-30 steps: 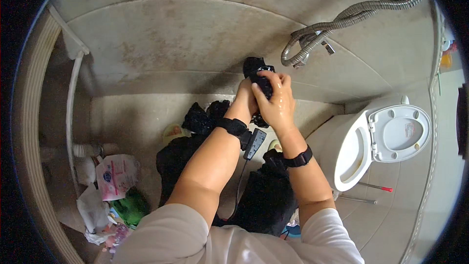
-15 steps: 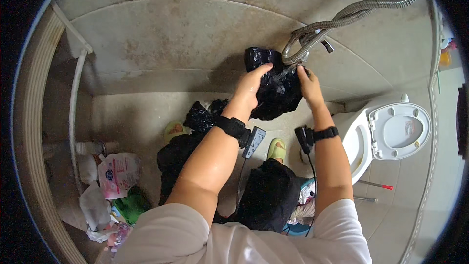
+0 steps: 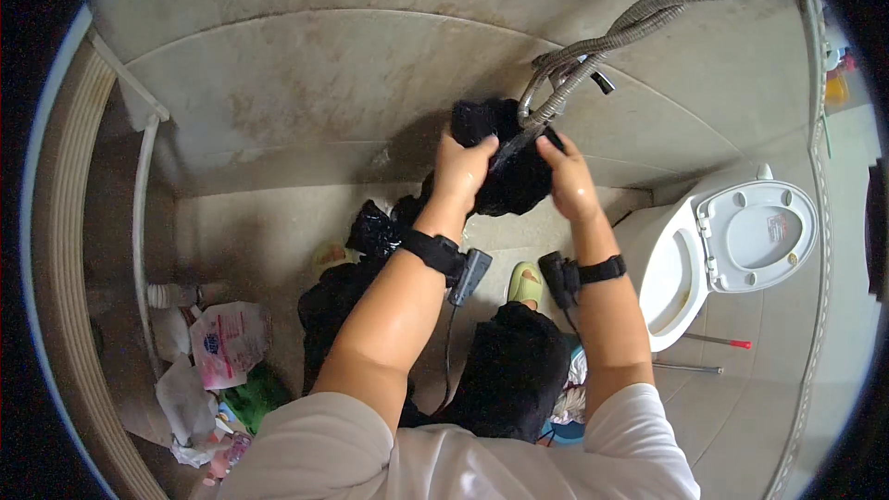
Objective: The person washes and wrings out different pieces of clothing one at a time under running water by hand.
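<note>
Left hand (image 3: 460, 167) grips the left side of a black cloth (image 3: 507, 167), fingers closed on it. Cloth is held up under a metal hose (image 3: 639, 23). Right hand (image 3: 567, 174) clamps its right side. Toilet (image 3: 732, 250) stands right.

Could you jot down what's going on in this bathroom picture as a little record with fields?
Place: tiled bathroom corner
Left hand: grips the black cloth on its left side
Right hand: holds the cloth's right side
Water: runs from the metal hose onto the cloth
Wrists: black bands, each with a small device
Toilet: lid up, at the person's right
Floor: dark laundry pile, green slipper, plastic bags at left
</note>
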`<move>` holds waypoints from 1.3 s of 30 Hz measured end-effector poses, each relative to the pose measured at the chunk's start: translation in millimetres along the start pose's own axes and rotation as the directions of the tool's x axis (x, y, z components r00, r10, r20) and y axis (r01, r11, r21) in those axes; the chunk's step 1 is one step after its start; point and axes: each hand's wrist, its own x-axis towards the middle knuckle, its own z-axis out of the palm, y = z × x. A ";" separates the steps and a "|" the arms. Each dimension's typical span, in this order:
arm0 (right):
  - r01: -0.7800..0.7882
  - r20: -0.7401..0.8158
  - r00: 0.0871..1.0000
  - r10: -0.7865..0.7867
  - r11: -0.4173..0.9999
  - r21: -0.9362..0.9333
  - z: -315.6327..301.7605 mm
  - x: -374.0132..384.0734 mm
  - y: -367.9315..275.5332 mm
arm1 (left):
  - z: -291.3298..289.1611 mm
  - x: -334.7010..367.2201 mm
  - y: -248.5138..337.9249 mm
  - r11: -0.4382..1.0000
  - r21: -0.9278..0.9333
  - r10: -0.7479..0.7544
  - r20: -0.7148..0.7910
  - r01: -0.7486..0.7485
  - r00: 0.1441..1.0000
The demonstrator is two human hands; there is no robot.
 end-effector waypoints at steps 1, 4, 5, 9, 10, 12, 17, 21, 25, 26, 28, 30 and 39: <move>0.010 -0.012 1.000 -0.009 0.999 0.031 10.2 -2.6 7.4 | 6.8 -7.1 -3.5 0.999 0.047 -0.008 0.046 0.006 0.999; -0.037 0.006 0.999 0.037 0.973 0.228 45.8 -10.8 4.9 | 17.5 -18.5 -14.4 0.966 0.188 0.172 0.052 -0.179 0.984; -0.002 -0.003 1.000 0.002 0.996 0.087 43.0 -10.2 5.1 | 20.1 -19.7 -12.2 0.972 0.147 0.171 0.106 -0.185 0.980; -0.015 -0.029 0.999 0.013 0.996 -0.083 17.9 -3.0 -2.5 | 15.8 -38.3 13.4 0.953 0.280 0.015 0.349 -0.119 0.937; -0.021 -0.010 1.000 0.020 0.998 -0.055 7.8 -3.0 -5.9 | 15.1 -37.2 13.5 0.953 0.276 0.018 0.353 -0.122 0.935; 0.055 -0.018 0.998 -0.055 0.998 -0.001 -0.2 -6.1 -11.0 | 10.7 -35.8 21.4 0.997 -0.056 -0.036 0.379 0.062 0.925; 0.117 0.080 0.989 -0.126 0.987 0.111 1.9 -5.0 -17.9 | 10.7 -37.2 14.6 0.977 -0.001 -0.203 0.309 0.213 0.929; 0.282 0.123 0.959 -0.253 0.865 -0.414 20.7 -13.8 -11.5 | 9.8 -31.8 5.1 0.984 0.003 -0.169 0.331 0.178 0.928; 0.099 0.081 0.993 -0.085 0.976 -0.196 -0.6 -7.0 -14.6 | 7.7 -22.9 2.3 0.980 -0.101 -0.117 0.393 0.170 0.912; 0.100 0.086 0.993 -0.085 0.976 -0.192 0.7 -7.6 -15.6 | 4.4 -16.8 -1.9 0.988 -0.124 -0.047 0.319 0.091 0.947; 0.036 0.186 0.981 -0.047 0.998 0.060 4.5 -9.0 -17.4 | -0.2 -6.7 -10.8 0.959 0.185 0.247 -0.163 -0.216 0.955; -0.041 0.213 0.977 0.012 0.991 0.131 4.0 -11.9 -20.2 | 0.3 -1.8 -10.7 0.947 0.259 0.260 -0.258 -0.193 0.931; 0.398 -0.012 0.856 -0.516 0.676 -0.620 28.3 1.3 9.7 | 7.7 -1.0 -6.7 0.911 -0.308 -0.239 0.148 0.274 0.960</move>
